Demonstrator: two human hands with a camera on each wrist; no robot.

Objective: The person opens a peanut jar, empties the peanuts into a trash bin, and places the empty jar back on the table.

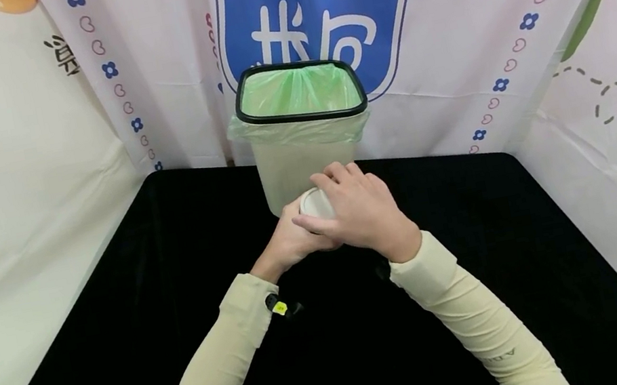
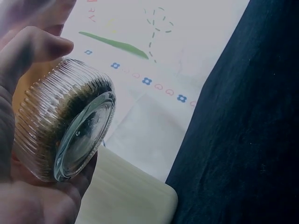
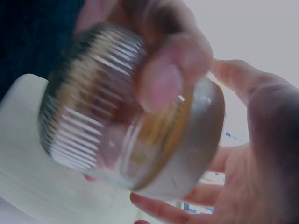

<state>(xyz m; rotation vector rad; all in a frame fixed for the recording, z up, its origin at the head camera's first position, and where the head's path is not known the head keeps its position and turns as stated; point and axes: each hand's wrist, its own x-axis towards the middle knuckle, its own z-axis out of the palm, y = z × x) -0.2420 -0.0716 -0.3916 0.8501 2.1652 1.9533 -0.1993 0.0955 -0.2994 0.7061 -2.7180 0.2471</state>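
Note:
A ribbed clear glass jar [image 2: 60,116] with a pale lid [image 1: 315,205] is held up in front of the bin, over the black table. My left hand [image 1: 289,240] grips the jar's body, its thumb lying along the glass in the right wrist view. Over the top, my right hand [image 1: 364,210] holds the lid, thumb on the near side and fingers on the far side. Seen from the left wrist, the jar is tilted with its round base turned toward the camera. Something dark shows low in the glass; blur and reflections hide what it is.
A pale waste bin [image 1: 280,170] with a black rim and green liner bag [image 1: 291,92] stands at the table's back, just beyond the hands. Black cloth covers the table [image 1: 178,298]. Printed white curtains [image 1: 169,72] hang behind and on both sides.

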